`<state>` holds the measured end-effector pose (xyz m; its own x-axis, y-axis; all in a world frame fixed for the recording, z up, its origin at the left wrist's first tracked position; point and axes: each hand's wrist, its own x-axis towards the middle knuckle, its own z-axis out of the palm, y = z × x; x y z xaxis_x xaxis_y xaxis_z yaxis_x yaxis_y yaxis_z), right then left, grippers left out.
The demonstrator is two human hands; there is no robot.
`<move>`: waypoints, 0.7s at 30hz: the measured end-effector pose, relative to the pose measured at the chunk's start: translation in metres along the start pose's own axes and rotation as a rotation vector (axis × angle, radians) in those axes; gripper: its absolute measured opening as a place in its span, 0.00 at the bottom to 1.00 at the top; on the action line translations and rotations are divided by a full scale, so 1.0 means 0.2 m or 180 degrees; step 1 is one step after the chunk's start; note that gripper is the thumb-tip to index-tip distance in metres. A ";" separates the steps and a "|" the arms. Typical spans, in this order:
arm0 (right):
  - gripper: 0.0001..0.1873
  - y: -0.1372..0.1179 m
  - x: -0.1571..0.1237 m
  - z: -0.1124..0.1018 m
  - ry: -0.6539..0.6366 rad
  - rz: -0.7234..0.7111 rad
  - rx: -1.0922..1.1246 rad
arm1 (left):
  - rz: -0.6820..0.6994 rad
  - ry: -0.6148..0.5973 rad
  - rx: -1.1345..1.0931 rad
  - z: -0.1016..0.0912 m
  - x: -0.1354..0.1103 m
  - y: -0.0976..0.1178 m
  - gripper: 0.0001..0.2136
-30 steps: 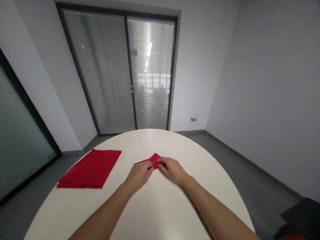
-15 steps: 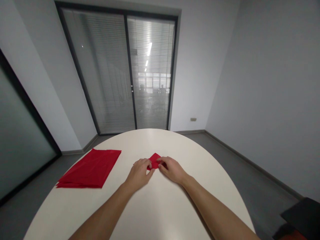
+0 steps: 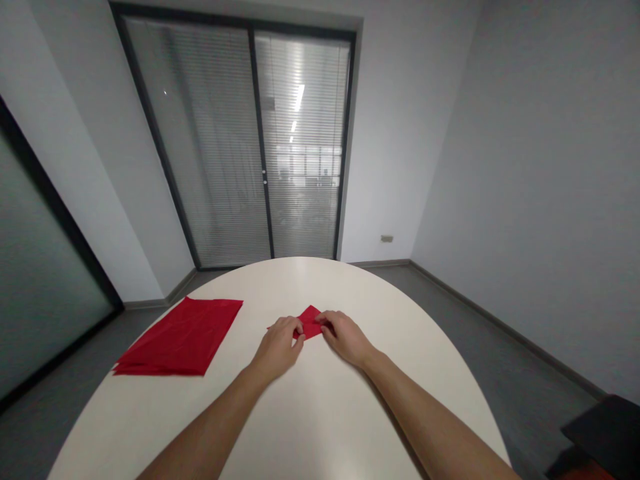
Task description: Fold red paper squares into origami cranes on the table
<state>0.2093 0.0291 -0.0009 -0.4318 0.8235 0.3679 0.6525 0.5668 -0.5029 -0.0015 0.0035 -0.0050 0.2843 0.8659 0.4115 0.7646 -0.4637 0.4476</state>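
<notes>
A small folded piece of red paper [image 3: 311, 325] lies on the white round table [image 3: 320, 413] between my hands, one corner pointing away from me. My left hand [image 3: 283, 343] covers its left part, with thumb and fingers closed at that edge. On the other side, my right hand [image 3: 345, 335] has its curled fingertips and thumb together at the right edge of the paper. Parts of the paper under both hands are hidden.
A stack of larger red paper sheets [image 3: 185, 337] lies on the left of the table. Beyond the table stands a glass partition with blinds [image 3: 225, 153]. A dark object, perhaps a chair [image 3: 607, 433], is at the lower right.
My thumbs have drawn slightly apart and back from the paper's near edge, so more of its middle shows. The stack of sheets has not moved.
</notes>
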 end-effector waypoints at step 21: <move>0.10 -0.02 0.00 -0.02 -0.0081 0.0013 -0.0143 | 0.0153 0.0002 0.0381 0.00 0.00 0.00 0.11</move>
<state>0.2092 0.0276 0.0041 -0.4444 0.8264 0.3457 0.6814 0.5624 -0.4684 -0.0026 0.0032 -0.0049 0.3219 0.8431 0.4308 0.8137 -0.4790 0.3293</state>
